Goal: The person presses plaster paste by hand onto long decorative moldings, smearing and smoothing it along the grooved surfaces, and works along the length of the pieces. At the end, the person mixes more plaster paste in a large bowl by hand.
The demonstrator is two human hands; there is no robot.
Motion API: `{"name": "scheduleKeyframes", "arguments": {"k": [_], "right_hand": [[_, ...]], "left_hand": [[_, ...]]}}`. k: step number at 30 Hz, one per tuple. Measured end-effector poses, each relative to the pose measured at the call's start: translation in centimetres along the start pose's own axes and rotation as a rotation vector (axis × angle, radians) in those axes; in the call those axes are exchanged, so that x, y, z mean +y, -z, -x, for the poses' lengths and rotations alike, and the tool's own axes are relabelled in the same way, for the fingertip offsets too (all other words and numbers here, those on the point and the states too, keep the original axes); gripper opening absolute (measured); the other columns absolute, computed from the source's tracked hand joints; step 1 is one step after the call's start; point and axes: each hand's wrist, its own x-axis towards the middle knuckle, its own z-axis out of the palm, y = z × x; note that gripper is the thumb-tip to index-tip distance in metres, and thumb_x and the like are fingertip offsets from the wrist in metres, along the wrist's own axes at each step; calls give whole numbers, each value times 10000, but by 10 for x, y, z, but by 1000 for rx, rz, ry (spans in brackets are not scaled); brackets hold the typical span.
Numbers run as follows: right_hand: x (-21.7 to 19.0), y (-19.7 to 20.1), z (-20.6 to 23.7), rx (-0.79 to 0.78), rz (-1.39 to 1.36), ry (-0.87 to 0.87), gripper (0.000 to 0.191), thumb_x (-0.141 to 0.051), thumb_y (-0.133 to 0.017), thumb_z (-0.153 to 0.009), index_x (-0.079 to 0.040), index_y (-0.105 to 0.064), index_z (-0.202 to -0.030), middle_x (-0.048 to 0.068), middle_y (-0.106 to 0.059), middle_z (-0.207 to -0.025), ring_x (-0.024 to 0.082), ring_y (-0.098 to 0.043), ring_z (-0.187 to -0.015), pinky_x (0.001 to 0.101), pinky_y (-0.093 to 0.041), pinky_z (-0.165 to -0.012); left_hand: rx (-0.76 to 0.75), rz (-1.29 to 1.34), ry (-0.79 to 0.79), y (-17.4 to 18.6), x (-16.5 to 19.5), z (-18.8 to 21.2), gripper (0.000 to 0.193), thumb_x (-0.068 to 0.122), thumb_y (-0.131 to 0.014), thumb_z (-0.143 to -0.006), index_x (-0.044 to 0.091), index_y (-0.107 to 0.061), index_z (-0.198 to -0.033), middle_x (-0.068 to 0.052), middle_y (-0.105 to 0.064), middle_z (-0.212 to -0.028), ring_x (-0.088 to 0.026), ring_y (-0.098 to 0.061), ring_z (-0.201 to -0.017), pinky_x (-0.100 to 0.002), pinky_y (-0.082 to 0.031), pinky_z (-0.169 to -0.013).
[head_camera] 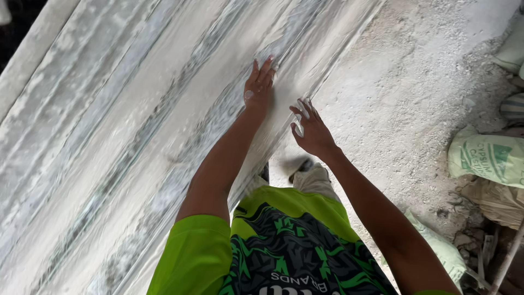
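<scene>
A dusty grey concrete floor (415,82) strewn with small rubble spread out to the right of the hands. Well to their right, by the edge of view, lay a crumpled pale sack with green printing (486,155), and under it a heap of creased beige sacks (499,202). Nearer the body, below the right forearm, a pale green sack (439,246) lay flat. A thin grey rod (507,259) leaned in the lower right corner, beside broken rubble (464,237).

Ridged moulding (136,136) blocks left; dusty floor (404,98) open; sacks (486,158) far right.
</scene>
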Motion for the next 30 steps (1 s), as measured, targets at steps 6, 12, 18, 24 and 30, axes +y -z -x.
{"name": "scheduleKeyframes", "arguments": {"k": [6,12,18,24,30], "right_hand": [[102,54,-66,19,-29,-7,507,-187,-601,-991,-90,-475,-1473,259,-360,-1583,481,-267,-1501,526,-304,-1207],[224,114,-132,20,-121,37,490,-177,-590,-1002,-85,-482,-1472,253,-387,-1589,495,-255,-1519,530,-303,-1224],[327,187,-177,-2,-103,79,481,-170,-590,-1008,-47,-482,-1460,277,-400,-1562,520,-270,-1501,555,-292,-1218],[415,247,-238,17,-123,50,450,-177,-582,-1016,-55,-495,-1440,268,-404,-1568,519,-282,-1504,540,-323,-1215],[501,301,-316,-7,-108,-3,421,-190,-578,-1018,-67,-522,-1418,243,-403,-1583,488,-273,-1516,536,-343,-1203]], "left_hand": [[44,-15,22,56,-1,-116,648,347,-460,-1024,219,-255,-1625,90,-101,-1722,-271,42,-1578,-591,33,-1223],[137,-12,134,123,-1,-244,621,364,-441,-1041,208,-300,-1625,83,-195,-1713,-242,-19,-1578,-568,9,-1244],[83,1,110,185,-5,-353,610,333,-481,-1013,228,-347,-1599,100,-217,-1703,-250,-16,-1584,-546,13,-1237],[66,-16,97,233,-8,-454,600,322,-458,-1027,256,-317,-1607,124,-201,-1703,-239,3,-1588,-535,18,-1246],[108,23,123,281,-13,-571,588,283,-382,-1046,210,-252,-1616,89,-115,-1714,-213,58,-1579,-514,30,-1234]]}}
